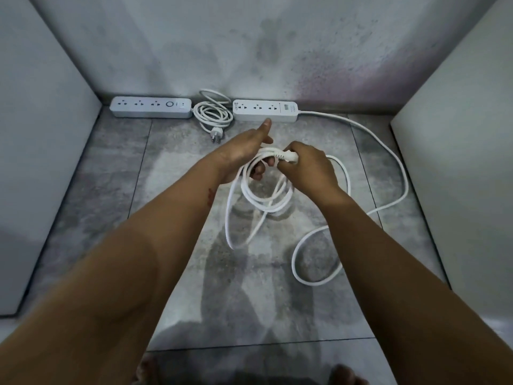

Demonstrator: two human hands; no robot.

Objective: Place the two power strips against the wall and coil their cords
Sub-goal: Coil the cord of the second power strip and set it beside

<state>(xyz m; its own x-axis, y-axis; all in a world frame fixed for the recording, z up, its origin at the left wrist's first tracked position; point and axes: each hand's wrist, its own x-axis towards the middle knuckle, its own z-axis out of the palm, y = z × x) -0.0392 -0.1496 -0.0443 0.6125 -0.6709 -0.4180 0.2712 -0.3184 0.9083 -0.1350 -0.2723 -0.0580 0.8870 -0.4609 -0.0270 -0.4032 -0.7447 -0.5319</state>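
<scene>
Two white power strips lie against the back wall: the left strip (151, 107) and the right strip (265, 110). Between them sits the left strip's cord (213, 112), coiled, its plug (214, 134) on the floor in front. The right strip's long white cord (388, 162) runs out to the right, curves down the floor and loops back (316, 259) toward my hands. My left hand (244, 154) holds several loops of that cord (263, 195) hanging below it, thumb raised. My right hand (308, 168) grips the cord's plug end (286, 157) next to the left hand.
The floor is grey tile (172, 168), bounded by a stained back wall (249, 51) and pale panels on the left (41, 134) and right (458, 162). My bare feet (150, 370) show at the bottom edge.
</scene>
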